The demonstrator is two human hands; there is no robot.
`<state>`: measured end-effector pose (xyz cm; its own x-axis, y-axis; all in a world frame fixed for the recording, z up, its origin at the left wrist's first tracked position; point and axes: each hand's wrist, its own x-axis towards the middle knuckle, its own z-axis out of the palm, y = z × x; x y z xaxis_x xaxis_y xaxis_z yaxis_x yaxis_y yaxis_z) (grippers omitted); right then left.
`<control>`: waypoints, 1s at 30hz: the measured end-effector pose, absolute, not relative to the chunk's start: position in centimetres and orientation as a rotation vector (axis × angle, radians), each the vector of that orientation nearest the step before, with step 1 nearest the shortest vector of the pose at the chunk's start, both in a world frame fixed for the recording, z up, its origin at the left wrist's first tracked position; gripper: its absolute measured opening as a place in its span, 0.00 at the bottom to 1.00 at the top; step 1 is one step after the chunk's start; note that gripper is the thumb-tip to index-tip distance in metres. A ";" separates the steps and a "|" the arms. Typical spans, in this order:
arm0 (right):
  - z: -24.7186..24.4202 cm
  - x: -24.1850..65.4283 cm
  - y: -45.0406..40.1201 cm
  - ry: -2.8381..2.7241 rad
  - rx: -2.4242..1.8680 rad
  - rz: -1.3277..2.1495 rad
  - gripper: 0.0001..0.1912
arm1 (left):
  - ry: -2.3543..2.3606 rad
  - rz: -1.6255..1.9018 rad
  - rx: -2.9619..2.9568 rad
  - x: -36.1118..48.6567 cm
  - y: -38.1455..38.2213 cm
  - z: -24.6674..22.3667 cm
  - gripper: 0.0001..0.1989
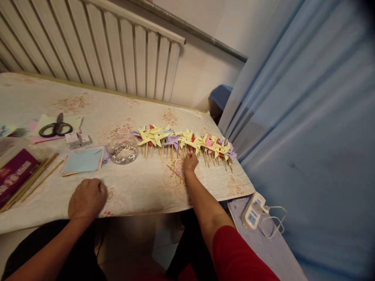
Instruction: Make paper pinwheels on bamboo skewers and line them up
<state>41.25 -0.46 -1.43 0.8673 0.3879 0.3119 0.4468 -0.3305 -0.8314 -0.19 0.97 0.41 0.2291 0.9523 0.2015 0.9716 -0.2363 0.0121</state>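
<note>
A row of paper pinwheels (pixel 158 135) on thin wooden sticks lies across the table, in yellow, purple, red, pink and blue. My right hand (pixel 191 162) reaches to the near side of this row, its fingers closed at the stick of a pinwheel below a red paper part (pixel 191 140). The grip itself is partly hidden by the hand. Curled into a loose fist, my left hand (pixel 88 199) rests near the table's front edge with nothing visible in it. Beyond it lie square paper sheets (pixel 82 160) and a round clear dish (pixel 122 150) of small shiny pieces.
Black scissors (pixel 56 128) lie on coloured paper at the left, behind two small white boxes (pixel 72 139). Several wooden sticks (pixel 38 175) rest by a purple package (pixel 16 171). A power strip (pixel 253 210) sits below the right table edge, near a blue curtain (pixel 307 117).
</note>
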 end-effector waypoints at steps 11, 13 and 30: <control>-1.5 40.7 -3.5 -0.701 -1.999 0.007 0.10 | -1.850 -0.254 -2.353 0.1 0.7 0.9 0.18; -1.4 40.5 -4.5 -0.759 -2.013 0.055 0.09 | -1.843 -0.261 -2.348 0.1 0.7 0.9 0.18; 0.4 37.4 -8.5 -1.314 -2.486 -0.013 0.29 | -1.817 -0.405 -2.386 0.0 1.0 0.3 0.19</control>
